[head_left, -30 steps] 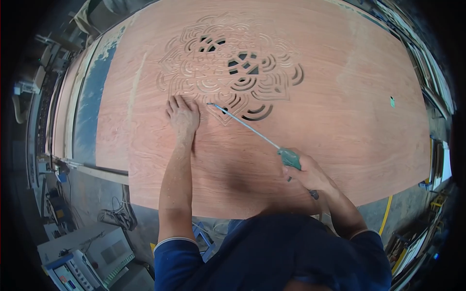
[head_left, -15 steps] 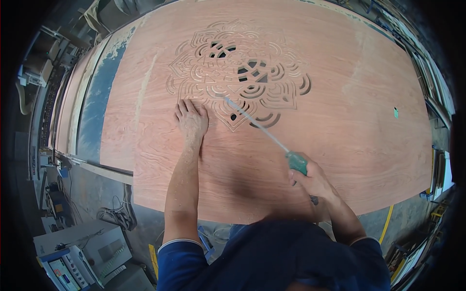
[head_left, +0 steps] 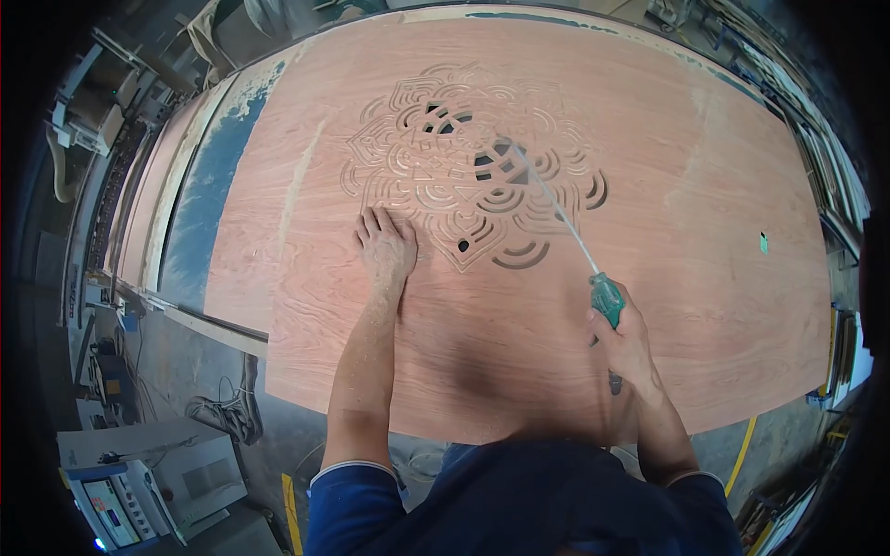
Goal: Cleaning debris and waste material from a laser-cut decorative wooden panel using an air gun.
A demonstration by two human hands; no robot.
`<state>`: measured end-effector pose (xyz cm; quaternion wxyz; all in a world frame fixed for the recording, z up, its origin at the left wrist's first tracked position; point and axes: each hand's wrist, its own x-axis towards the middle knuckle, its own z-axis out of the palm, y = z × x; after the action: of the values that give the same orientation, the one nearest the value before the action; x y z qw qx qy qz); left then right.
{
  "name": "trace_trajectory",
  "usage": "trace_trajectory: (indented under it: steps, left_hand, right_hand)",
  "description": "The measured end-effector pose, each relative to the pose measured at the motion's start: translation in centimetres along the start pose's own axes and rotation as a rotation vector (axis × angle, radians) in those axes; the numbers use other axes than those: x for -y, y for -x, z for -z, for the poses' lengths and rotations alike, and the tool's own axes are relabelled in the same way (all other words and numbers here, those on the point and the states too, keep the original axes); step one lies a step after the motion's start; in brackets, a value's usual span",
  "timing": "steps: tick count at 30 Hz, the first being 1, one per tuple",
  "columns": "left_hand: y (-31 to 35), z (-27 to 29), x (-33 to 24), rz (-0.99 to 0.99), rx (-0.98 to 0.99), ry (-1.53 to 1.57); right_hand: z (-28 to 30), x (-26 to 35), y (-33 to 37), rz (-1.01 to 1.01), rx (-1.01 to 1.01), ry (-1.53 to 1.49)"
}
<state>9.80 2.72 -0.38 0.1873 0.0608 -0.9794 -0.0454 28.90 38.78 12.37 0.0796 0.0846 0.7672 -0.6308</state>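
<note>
A large reddish plywood sheet lies in front of me, cut with a round, petal-like pattern. Several pieces of the pattern are gone, leaving dark openings. My left hand rests flat on the sheet at the pattern's lower left edge, fingers spread. Gripped in my right hand is a long screwdriver with a green handle. Its thin shaft slants up and left over the pattern, the tip near the openings right of centre. Whether the tip touches the wood I cannot tell.
At the left, a blue-stained machine bed shows past the sheet. A grey control cabinet with a panel stands at lower left, near a coiled cable on the floor. Boards lean at the right. A small green tag lies on the sheet.
The screwdriver has swung up and right, its tip leaving the lower middle of the pattern for the openings right of centre. The left hand stays at the same place on the sheet; the view has shifted slightly.
</note>
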Motion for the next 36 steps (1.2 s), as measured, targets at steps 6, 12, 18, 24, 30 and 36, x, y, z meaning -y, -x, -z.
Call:
trace_trajectory:
  steps: [6, 12, 18, 24, 30, 36]
  left_hand:
    - [-0.1, 0.3, 0.1, 0.005, 0.007, 0.006]
    - [0.0, -0.1, 0.7, -0.063, 0.016, 0.018]
    - [0.6, 0.3, 0.7, -0.270, 0.088, 0.276]
    - [-0.1, 2.2, 1.2, -0.361, 0.274, 0.485]
    - [-1.1, 3.2, 2.0, -0.319, 0.364, 0.568]
    - [-1.6, 3.1, 2.3, -0.304, 0.413, 0.606]
  right_hand:
    - [-0.6, 1.8, -1.2, 0.071, -0.011, 0.000]
    - [-4.2, 5.0, -5.3, 0.042, 0.004, 0.100]
    - [-10.5, 10.9, -15.8, 0.142, -0.005, 0.332]
    - [-16.2, 12.8, -23.9, 0.003, -0.095, 0.444]
    - [-19.0, 12.9, -25.8, 0.001, -0.100, 0.454]
    - [-18.7, 16.2, -25.3, -0.023, 0.004, 0.323]
